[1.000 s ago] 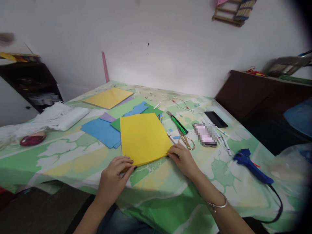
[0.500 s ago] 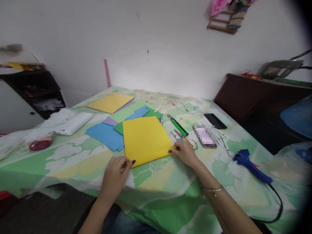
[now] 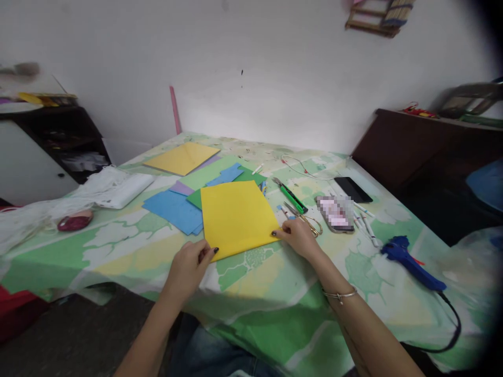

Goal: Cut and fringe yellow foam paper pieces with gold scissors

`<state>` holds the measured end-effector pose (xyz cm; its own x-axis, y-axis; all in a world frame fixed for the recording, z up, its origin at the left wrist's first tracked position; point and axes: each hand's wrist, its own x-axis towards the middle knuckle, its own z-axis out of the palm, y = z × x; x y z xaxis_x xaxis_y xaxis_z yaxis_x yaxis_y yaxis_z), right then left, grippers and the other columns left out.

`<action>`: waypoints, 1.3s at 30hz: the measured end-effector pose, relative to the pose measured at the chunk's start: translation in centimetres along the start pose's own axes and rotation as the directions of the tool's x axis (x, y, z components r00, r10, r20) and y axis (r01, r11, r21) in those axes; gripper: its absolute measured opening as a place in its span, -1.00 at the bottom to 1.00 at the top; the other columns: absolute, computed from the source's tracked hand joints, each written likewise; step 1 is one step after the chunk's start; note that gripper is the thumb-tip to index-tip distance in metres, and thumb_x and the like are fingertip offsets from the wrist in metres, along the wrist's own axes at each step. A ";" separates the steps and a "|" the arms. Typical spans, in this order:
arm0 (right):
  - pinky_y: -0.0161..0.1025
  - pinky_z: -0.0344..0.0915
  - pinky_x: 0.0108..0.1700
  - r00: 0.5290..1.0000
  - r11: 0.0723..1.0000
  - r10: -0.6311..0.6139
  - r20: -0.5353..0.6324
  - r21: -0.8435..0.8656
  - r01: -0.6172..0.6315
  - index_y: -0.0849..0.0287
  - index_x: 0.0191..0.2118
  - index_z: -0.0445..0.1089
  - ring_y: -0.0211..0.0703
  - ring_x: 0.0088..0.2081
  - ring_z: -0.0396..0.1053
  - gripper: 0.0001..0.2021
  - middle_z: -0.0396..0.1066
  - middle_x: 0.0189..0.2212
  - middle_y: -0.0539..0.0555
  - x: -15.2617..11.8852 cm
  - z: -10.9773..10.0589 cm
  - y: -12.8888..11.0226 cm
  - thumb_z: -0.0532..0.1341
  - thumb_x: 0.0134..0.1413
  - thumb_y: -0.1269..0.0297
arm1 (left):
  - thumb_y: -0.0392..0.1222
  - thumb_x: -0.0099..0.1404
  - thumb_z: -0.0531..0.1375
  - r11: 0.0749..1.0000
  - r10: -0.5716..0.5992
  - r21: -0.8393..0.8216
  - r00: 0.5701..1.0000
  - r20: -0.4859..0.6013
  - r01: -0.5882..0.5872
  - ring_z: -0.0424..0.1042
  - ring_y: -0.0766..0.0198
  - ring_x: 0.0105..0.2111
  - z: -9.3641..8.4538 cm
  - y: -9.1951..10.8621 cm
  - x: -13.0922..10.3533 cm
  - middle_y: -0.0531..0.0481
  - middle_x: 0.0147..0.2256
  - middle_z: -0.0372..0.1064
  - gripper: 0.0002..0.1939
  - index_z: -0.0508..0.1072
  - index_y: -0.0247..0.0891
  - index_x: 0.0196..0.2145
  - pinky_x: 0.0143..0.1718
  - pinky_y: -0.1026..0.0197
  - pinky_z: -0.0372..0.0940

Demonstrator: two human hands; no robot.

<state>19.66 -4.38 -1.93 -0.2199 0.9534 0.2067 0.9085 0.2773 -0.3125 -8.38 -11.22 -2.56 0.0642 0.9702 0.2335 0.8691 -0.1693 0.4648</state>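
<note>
Two hands (image 3: pixel 239 243) pinching near corners of yellow sheet (image 3: pixel 239 217), sheet beyond them

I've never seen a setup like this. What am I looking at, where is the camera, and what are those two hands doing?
There is no robot here: these are a person's own bare hands. The only view comes from a camera worn on the head, looking forward and down, so left and right are as the wearer has them. The left hand and right hand each grip the near edge of a yellow sheet, one towards each end. On the patterned tablecloth around it lie blue sheets, a green cutter, gold-handled scissors, a phone and, at the right, a blue tool with a cord, perhaps a glue gun.
</note>
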 end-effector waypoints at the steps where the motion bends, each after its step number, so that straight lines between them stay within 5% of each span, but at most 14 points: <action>1: -0.32 -0.07 -0.49 1.000 1.000 0.001 0.005 -0.010 -0.001 0.21 -0.66 0.27 -0.26 -0.54 0.18 -0.66 0.25 -0.67 -0.01 0.0 0.0 0.0 0.22 -0.02 0.12 | -0.10 0.21 -0.01 1.000 -0.004 0.013 1.000 0.006 0.004 0.23 0.19 -0.50 0.0 0.0 0.0 0.05 -0.63 0.15 -0.73 0.14 -0.18 -0.62 -0.51 0.23 0.03; 12: -0.24 0.24 -0.34 0.996 0.986 0.060 0.059 -0.159 -0.050 0.24 -0.52 0.31 -0.27 -0.47 0.29 -0.64 0.31 -0.56 -0.05 0.0 0.1 -0.5 0.11 0.11 0.04 | -0.13 0.22 -0.01 0.998 -0.040 0.046 0.989 0.144 0.034 0.22 0.20 -0.49 -0.5 0.1 0.6 0.03 -0.59 0.19 -0.73 0.10 -0.19 -0.61 -0.48 0.24 -0.02; 39: -0.18 0.28 -0.25 0.989 0.966 0.108 0.098 -0.244 -0.081 0.25 -0.45 0.36 -0.22 -0.38 0.36 -0.65 0.38 -0.49 0.00 0.0 0.2 -0.8 0.10 0.13 0.04 | -0.17 0.21 -0.04 0.998 -0.005 0.069 0.980 0.201 -0.009 0.20 0.22 -0.51 -0.7 0.1 0.8 0.04 -0.58 0.16 -0.74 0.04 -0.17 -0.61 -0.47 0.23 -0.04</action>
<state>18.91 -4.60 -1.85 -0.1545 0.9848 0.0794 0.9825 0.1616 -0.0927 -8.61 -10.63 -1.70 0.1573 0.9860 0.0551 0.9001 -0.1661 0.4028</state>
